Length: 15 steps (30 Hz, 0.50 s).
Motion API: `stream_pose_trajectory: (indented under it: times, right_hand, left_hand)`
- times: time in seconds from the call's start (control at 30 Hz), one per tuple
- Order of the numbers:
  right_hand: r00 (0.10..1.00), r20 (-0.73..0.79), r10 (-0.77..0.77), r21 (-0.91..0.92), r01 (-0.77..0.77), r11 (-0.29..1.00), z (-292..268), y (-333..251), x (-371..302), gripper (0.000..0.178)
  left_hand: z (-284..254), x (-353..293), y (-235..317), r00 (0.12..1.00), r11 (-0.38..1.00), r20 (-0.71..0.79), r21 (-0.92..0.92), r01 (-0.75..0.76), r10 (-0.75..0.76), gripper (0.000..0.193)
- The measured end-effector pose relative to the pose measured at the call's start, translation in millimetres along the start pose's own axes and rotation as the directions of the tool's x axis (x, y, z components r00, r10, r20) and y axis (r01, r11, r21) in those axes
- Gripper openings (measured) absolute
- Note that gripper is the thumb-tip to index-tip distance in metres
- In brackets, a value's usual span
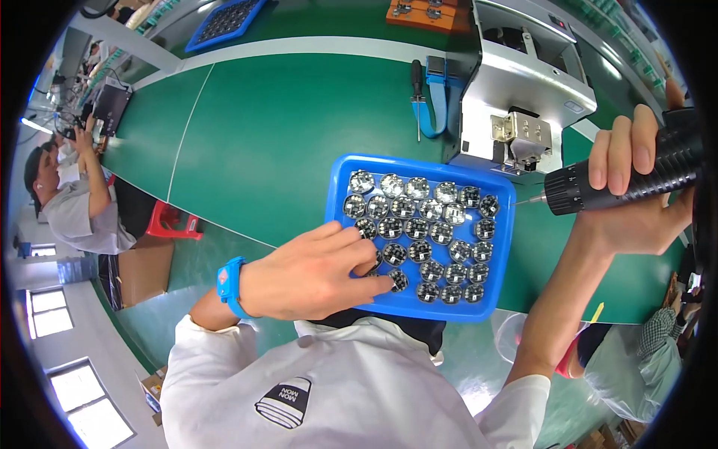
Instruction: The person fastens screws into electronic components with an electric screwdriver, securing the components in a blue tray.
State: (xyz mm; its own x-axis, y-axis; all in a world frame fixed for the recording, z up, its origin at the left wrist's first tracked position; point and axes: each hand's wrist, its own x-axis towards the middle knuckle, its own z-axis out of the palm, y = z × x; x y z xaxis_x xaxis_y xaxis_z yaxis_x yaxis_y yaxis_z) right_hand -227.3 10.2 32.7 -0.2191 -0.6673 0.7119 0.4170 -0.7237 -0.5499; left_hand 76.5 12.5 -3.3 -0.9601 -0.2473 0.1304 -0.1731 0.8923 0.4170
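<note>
A blue tray in front of me holds rows of small round circuit board parts with shiny rims. Over its near left corner, my left hand has its thumb and fingers bent round one of these parts, which they mostly hide. The thumb tip lies beside another round part. A blue wrist strap circles my left wrist. To the right, my right hand grips a black electric screwdriver, held nearly level. Its thin bit points left, close to the tray's right rim.
Beyond the tray stands a metal machine on the green table. A screwdriver and a blue strap lie left of it. Farther back are another blue tray and an orange block. Other people sit at left and right.
</note>
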Motion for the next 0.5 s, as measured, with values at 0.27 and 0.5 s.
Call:
stream_pose_trajectory:
  times: [0.27, 0.5]
  right_hand:
    - [0.999, 0.044, 0.0, -0.035, 0.001, 0.999, 7.9, -1.5, 0.6, 0.075]
    - [0.998, 0.05, 0.035, 0.0, -0.035, 0.999, -19.8, -4.2, 1.8, 0.076]
  left_hand:
    - [11.3, 5.4, -3.9, 0.999, 1.0, -0.031, -0.01, -0.03, 0.029, 0.008]
    - [7.3, 2.7, 0.5, 1.0, 1.0, -0.023, 0.021, 0.012, -0.011, 0.012]
